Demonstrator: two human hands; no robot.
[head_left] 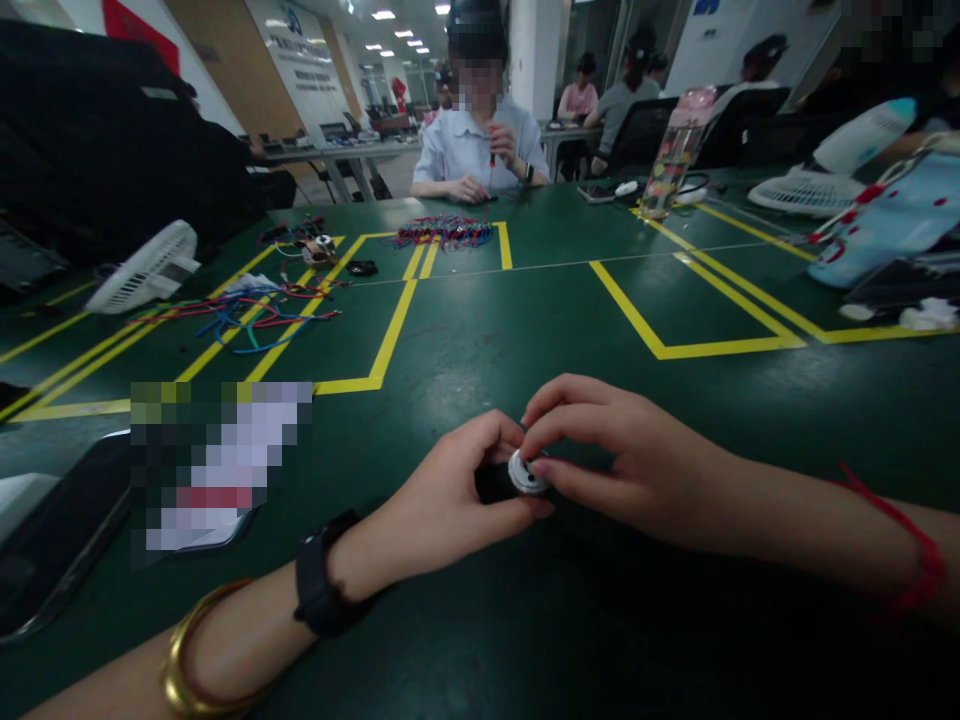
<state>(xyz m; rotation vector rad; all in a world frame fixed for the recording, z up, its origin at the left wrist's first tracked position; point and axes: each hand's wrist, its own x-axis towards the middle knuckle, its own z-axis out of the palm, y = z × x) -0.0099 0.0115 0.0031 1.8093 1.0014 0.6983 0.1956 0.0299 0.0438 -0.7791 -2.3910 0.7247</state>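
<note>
A small round silver-white part with dark spots on its face is held low over the green table, near the middle of the view. My left hand curls round it from the left, fingers behind and thumb in front. From the right, my right hand touches its upper face with thumb and fingertips pinched together. Whether the fingertips hold something tiny there cannot be made out. A black watch and a gold bangle are on my left arm.
Two phones lie at the left. Coloured wires, a wire bundle and a white fan are farther back. Opposite sits a person with a screwdriver. A bottle and blue bag stand right.
</note>
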